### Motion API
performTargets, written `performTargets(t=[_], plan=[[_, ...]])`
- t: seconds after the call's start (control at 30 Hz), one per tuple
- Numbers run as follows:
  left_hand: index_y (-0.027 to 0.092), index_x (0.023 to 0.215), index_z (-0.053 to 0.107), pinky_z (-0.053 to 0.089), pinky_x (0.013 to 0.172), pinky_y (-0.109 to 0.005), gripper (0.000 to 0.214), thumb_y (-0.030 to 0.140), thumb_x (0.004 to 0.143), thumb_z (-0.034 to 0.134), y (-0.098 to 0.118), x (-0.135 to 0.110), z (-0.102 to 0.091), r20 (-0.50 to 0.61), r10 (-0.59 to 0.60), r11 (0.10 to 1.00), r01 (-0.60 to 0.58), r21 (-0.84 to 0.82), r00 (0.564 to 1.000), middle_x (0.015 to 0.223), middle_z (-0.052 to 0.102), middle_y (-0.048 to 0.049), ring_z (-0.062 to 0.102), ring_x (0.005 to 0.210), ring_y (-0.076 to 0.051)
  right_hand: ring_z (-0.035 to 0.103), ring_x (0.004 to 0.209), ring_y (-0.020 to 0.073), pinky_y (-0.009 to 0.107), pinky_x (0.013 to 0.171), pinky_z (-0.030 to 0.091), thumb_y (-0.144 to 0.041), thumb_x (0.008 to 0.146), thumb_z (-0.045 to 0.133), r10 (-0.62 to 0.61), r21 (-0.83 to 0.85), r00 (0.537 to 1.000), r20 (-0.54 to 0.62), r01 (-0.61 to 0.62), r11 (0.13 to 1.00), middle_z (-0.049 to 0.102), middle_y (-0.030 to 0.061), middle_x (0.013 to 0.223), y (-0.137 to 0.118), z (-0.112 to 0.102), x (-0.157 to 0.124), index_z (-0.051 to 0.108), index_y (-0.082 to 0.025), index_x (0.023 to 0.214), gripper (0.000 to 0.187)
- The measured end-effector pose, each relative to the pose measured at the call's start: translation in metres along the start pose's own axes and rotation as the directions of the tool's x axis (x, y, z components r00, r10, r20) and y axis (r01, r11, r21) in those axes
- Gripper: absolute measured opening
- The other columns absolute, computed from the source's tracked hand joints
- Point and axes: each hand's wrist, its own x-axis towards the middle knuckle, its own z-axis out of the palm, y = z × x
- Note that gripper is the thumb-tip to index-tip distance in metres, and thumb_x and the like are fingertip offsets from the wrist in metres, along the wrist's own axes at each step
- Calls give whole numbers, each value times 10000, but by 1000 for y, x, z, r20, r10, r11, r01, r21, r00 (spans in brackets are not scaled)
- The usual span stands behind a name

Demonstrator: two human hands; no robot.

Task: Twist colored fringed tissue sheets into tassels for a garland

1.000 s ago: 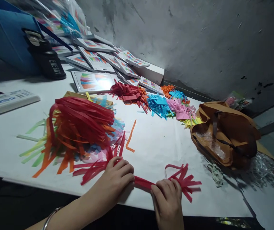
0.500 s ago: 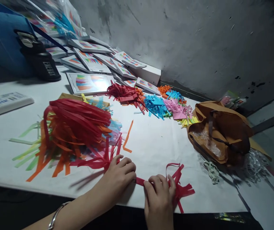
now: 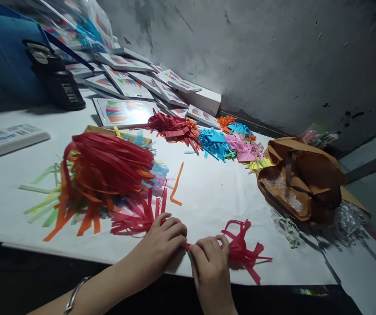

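A red tissue paper tassel (image 3: pixel 242 245) lies near the table's front edge, its cut strips fanning out at both ends. My left hand (image 3: pixel 170 236) has its fingers closed on the narrow middle part, with fringe spreading out to its left. Close beside it, my right hand (image 3: pixel 209 258) pinches the same middle part, and more fringe spreads past it on the right. A short red band shows between the two hands. The fingertips are partly hidden. Left of my hands sits a heap of tissue fringe, with red strips (image 3: pixel 109 157) on top of orange, green and blue ones.
A loose orange strip (image 3: pixel 176 186) lies beyond my left hand. A row of coloured tassels (image 3: pixel 214 142) runs along the back, before stacked printed boxes (image 3: pixel 125 111). A black bottle (image 3: pixel 56 81) stands at back left. An open brown bag (image 3: pixel 301 179) sits at right.
My right hand has moved slightly left, closer to my left hand, so less of the red band shows between them. The fringe ends have shifted and spread a little.
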Motion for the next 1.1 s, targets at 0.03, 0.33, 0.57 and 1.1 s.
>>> performTargets(t=[0.03, 0.33, 0.57, 1.1], plan=[[207, 861, 596, 258, 1017, -427, 184, 47, 932, 542, -1, 0, 1, -1, 0, 1000, 0, 10, 1000, 924, 659, 2, 552, 914, -210, 576, 771, 159, 441, 1011, 316, -135, 1020, 457, 8, -6, 1000, 6, -8, 1000, 633, -14, 804, 1, -2, -2, 629, -204, 905, 218], [195, 843, 637, 301, 937, -437, 122, 75, 864, 636, 9, 7, -3, 122, -124, 991, 117, 63, 985, 970, 686, -12, 554, 927, -235, 614, 944, 196, 521, 1128, 265, -96, 981, 482, 108, -83, 993, -49, -112, 990, 671, 13, 924, 16, -8, -27, 608, -215, 950, 176], [177, 811, 680, 336, 926, -502, 113, 93, 857, 620, 20, 31, -7, 216, -300, 934, 240, 266, 929, 966, 672, -67, 560, 950, -278, 586, 951, 248, 614, 1093, 238, -116, 930, 488, 322, -127, 944, -70, -328, 936, 644, 21, 922, 3, -6, -11, 538, -230, 831, 159], [205, 795, 653, 341, 814, -368, 213, 103, 928, 522, 20, 6, -5, 161, -120, 985, 137, -101, 980, 830, 656, -7, 551, 764, -185, 637, 864, 171, 526, 1181, 210, -136, 1028, 419, -42, -86, 996, -76, 36, 996, 691, 5, 835, 5, -19, -5, 662, -181, 909, 274]])
